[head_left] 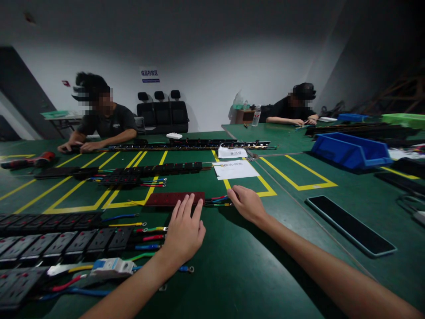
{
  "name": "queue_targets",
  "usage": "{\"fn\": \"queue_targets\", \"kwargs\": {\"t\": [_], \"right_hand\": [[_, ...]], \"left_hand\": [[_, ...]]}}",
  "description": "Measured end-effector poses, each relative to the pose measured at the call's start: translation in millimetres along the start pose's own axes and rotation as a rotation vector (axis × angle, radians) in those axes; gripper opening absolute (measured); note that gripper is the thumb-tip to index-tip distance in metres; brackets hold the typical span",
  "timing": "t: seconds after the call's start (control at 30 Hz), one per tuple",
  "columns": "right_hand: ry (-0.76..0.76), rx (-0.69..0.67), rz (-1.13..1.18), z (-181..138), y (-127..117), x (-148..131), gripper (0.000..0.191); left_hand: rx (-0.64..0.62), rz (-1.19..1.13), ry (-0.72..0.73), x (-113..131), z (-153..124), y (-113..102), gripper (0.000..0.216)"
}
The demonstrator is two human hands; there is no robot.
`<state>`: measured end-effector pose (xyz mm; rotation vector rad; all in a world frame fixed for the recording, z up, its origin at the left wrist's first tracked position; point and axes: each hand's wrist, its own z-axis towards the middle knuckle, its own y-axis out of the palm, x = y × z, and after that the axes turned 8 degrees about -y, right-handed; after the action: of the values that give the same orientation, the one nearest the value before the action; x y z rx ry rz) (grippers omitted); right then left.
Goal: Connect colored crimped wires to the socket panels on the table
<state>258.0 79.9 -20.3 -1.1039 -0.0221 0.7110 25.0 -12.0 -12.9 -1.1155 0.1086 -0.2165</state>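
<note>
A dark red socket strip (162,199) lies across the green table in front of me, with a bundle of coloured wires (217,200) coming out of its right end. My left hand (186,223) rests on the strip's right part, fingers stretched out flat over it. At the free ends of the wires, my right hand (247,203) is closed with the fingers curled round the ends; the tips inside are hidden. Close to my left forearm are several black socket strips (63,243) with lugged wires, and a white-and-blue breaker (113,267).
A phone (350,226) lies to the right, below a blue bin (352,150). Paper labels (235,170) and more black strips (151,170) lie beyond my hands. A red drill (44,159) is at far left. Two co-workers (108,117) sit across the table.
</note>
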Motion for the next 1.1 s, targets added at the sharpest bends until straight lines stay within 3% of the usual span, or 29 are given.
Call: {"fn": "queue_targets", "kwargs": {"t": [0.27,0.57,1.1], "right_hand": [[0.107,-0.127,-0.108,2.1,-1.4,-5.3,0.056],[0.071,-0.192,-0.138,3.7,-0.8,-1.8,0.05],[0.149,-0.297,-0.126,9.3,-2.1,-2.4,0.045]], "left_hand": [[-0.033,0.01,-0.005,0.3,0.8,-3.2,0.056],[-0.028,0.023,0.003,-0.6,0.9,-1.6,0.056],[0.001,0.027,0.006,-1.4,0.9,1.2,0.055]]}}
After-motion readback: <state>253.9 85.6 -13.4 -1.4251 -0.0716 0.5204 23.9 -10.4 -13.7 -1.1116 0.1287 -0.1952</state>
